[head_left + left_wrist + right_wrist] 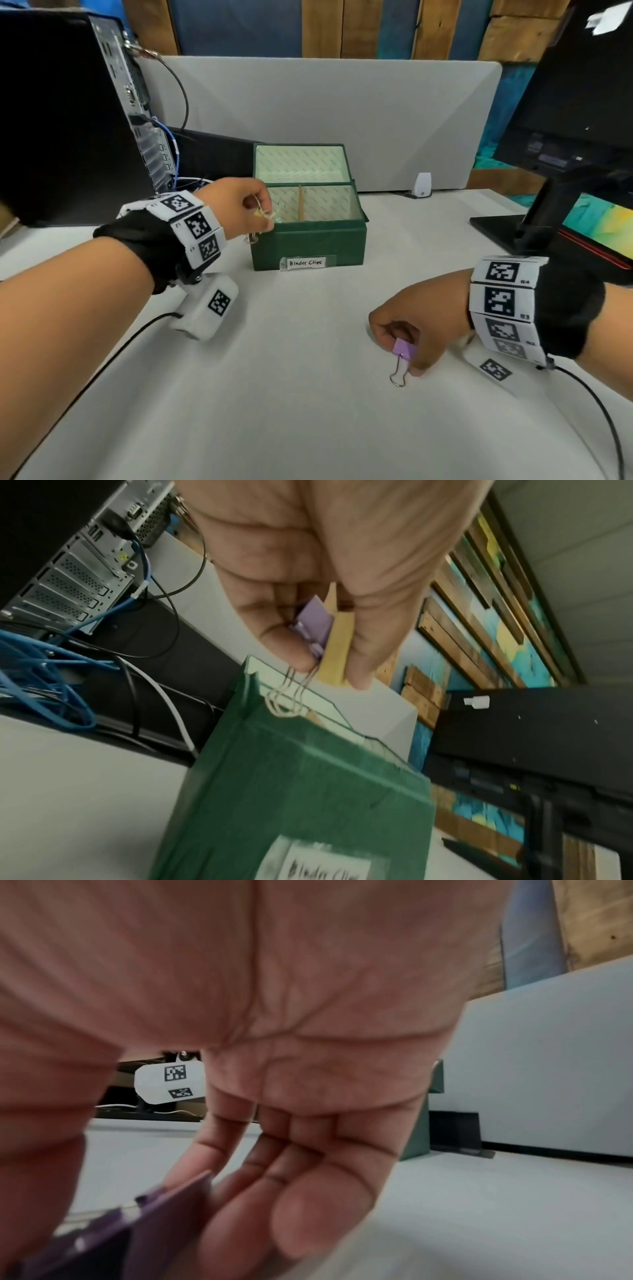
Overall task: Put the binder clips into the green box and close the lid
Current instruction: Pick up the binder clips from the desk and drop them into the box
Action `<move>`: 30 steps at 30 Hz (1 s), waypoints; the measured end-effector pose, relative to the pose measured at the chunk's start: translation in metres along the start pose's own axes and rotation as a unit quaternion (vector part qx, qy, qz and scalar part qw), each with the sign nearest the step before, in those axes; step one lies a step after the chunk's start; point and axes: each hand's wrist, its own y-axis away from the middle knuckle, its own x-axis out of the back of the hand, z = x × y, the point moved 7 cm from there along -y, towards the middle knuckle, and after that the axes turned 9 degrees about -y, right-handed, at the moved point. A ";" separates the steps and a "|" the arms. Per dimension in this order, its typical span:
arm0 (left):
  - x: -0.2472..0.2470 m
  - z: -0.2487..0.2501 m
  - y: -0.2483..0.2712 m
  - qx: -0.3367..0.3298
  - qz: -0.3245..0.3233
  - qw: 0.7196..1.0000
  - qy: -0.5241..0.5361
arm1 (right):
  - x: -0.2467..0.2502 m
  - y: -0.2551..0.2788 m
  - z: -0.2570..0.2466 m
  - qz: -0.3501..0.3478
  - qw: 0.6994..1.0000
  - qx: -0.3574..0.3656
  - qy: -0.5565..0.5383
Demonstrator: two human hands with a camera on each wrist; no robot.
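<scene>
The left hand (239,205) pinches two light, stiff binder clips (325,634) over the green box's (308,245) left rim, while the right hand (411,335) pinches a purple clip (404,349) by its body near the tabletop's front edge.

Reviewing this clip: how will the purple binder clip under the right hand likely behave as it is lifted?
The purple binder clip looks small and rigid, so probably light. Its wire handle hangs free and may swing. The right hand pinches its smooth body, so it could slip.

Office desk: computer tower (68,113), monitor (575,85), grey divider panel (342,113).
</scene>
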 end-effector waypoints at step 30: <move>-0.055 -0.045 -0.023 0.162 -0.056 0.934 0.313 | 0.164 -0.009 -0.023 0.425 0.859 0.120 -0.261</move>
